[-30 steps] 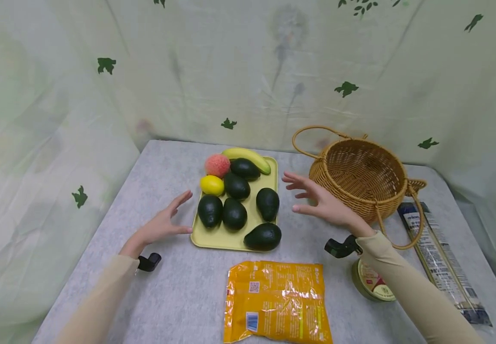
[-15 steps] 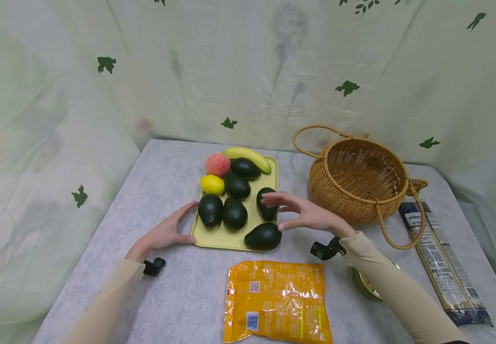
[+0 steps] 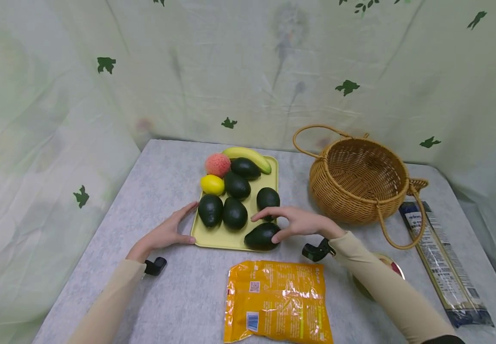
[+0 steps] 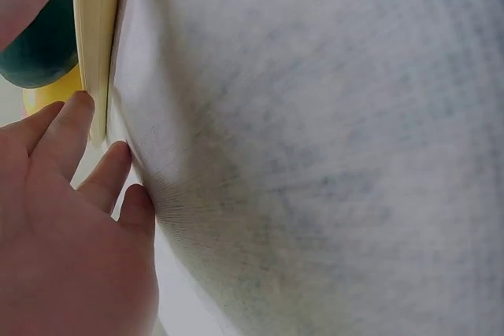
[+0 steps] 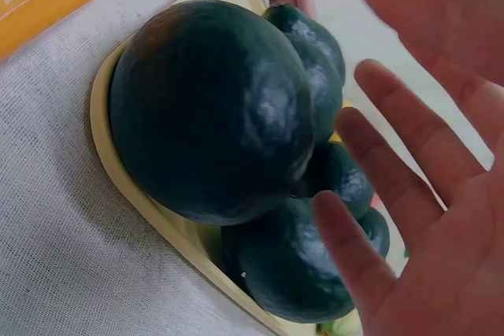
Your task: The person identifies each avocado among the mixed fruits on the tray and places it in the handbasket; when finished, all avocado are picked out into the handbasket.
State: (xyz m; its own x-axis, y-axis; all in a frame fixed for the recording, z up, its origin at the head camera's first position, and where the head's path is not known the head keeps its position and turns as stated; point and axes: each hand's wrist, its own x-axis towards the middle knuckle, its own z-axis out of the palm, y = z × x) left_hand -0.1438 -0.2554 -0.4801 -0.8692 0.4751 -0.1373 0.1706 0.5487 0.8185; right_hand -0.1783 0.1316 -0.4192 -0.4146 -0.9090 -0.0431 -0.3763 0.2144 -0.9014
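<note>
A yellow tray (image 3: 213, 237) holds several dark green avocados, a yellow lemon (image 3: 212, 185), a pink round fruit (image 3: 217, 165) and a banana (image 3: 248, 156). The left hand (image 3: 167, 232) rests its fingertips and thumb against the tray's left edge; in the left wrist view its fingers (image 4: 69, 131) touch the rim. Over the front right avocado (image 3: 261, 237) the right hand (image 3: 300, 222) hovers, fingers spread, thumb at the fruit's right end. The right wrist view shows that avocado (image 5: 213, 108) beside the spread hand (image 5: 441, 218), with no grip around it.
A wicker basket (image 3: 342, 198) with looped handles stands right of the tray. An orange packet (image 3: 279, 303) lies in front. A round tin (image 3: 390, 264) is partly hidden under the right forearm, and a long plastic packet (image 3: 443, 263) lies at the far right. Patterned cloth hangs behind.
The right hand has moved left and toward the front, from beside the basket to above the front right avocado. The left hand has moved slightly right, onto the tray's edge.
</note>
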